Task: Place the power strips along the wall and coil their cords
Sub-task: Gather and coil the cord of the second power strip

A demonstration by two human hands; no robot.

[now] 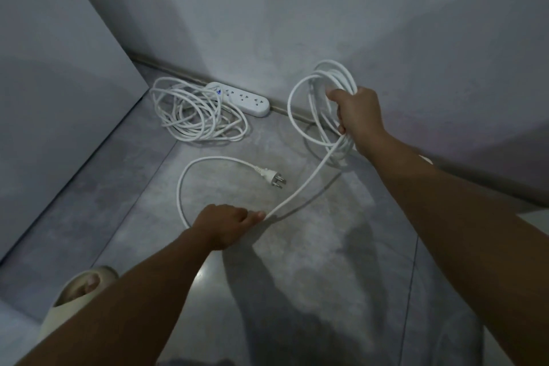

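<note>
A white power strip (243,98) lies on the grey floor against the wall's base, with its cord (197,111) in a loose pile just left of it. My right hand (358,119) is shut on a coil of a second white cord (316,89), held up in front of the wall. From that coil one strand (309,183) runs down to my left hand (228,227), which pinches it near the floor. Beyond my left hand the cord loops round on the floor and ends in a white plug (270,176). This cord's power strip is hidden.
A tall pale panel (53,74) leans or stands at the left, meeting the wall (326,9) in the corner. A foot in a beige slipper (80,291) is at the lower left. Grey floor (326,276) stretches between me and the wall.
</note>
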